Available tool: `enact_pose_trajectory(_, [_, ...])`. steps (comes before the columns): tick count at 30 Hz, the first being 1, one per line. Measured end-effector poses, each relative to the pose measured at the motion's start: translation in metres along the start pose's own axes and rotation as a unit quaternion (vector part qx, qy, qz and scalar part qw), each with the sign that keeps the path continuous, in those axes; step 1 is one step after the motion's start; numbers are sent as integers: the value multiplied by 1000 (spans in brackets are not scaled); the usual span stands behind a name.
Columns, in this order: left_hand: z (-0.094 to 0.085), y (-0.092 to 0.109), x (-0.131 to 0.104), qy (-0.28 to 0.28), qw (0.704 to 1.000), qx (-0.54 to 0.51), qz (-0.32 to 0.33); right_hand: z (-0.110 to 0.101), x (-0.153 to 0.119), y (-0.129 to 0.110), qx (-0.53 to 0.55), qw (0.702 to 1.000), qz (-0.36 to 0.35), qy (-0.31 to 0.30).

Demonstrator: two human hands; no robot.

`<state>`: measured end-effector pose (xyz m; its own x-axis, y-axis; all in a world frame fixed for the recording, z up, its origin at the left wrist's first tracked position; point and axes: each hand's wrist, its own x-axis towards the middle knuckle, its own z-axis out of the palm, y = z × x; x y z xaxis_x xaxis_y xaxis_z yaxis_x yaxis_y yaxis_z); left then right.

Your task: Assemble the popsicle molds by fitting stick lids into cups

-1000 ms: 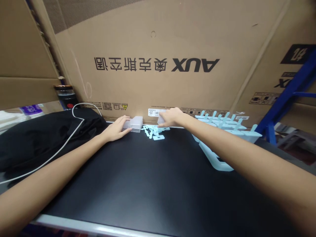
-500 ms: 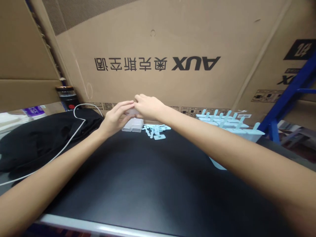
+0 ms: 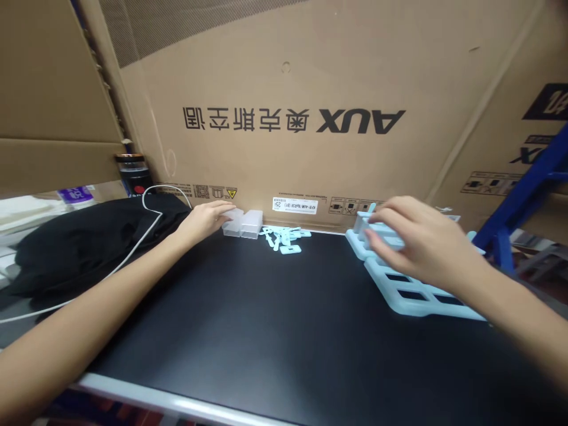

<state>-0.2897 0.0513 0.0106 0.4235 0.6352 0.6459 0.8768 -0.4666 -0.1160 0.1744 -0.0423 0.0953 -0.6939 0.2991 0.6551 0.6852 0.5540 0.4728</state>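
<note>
My left hand (image 3: 205, 220) is at the far side of the table, its fingertips and thumb around the left edge of a translucent plastic box (image 3: 234, 226). A second translucent box (image 3: 252, 225) stands right beside it. My right hand (image 3: 415, 239) is over a light-blue ice pop mold (image 3: 382, 278), fingers curved and thumb apart. Near its fingertips are the mold's raised blocks (image 3: 362, 222), partly hidden by the hand; whether it touches them I cannot tell. The mold's front part shows rectangular openings.
Light-blue sticks and flat lids (image 3: 286, 236) lie piled beside the boxes. A large cardboard box (image 3: 293, 160) stands behind the black table (image 3: 266, 331). To the left are black cloth (image 3: 97, 236), a white cable (image 3: 128, 260) and a dark bottle (image 3: 134, 176). A blue metal post (image 3: 523, 189) rises at right.
My hands, together above the translucent boxes before, have parted. The right hand has moved right to the light-blue mold; the left has lowered to the left box. The view has shifted slightly.
</note>
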Motion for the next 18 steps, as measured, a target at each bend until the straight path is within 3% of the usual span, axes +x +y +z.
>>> enact_pose_trajectory(3, [3,-2,0,-24,1000,-4,-8,-7,-37,21,-22,998,56,26])
enact_pose_trajectory(6, [3,-3,0,-53,999,-9,-9,-6,-57,33,9,995,93,16])
enact_pose_trajectory(12, [5,-3,-1,-96,994,-45,-29,-4,-67,40,66,990,127,7])
enact_pose_trajectory(18, [15,-5,-6,-75,989,-118,-53,-4,-73,43,81,987,135,-17])
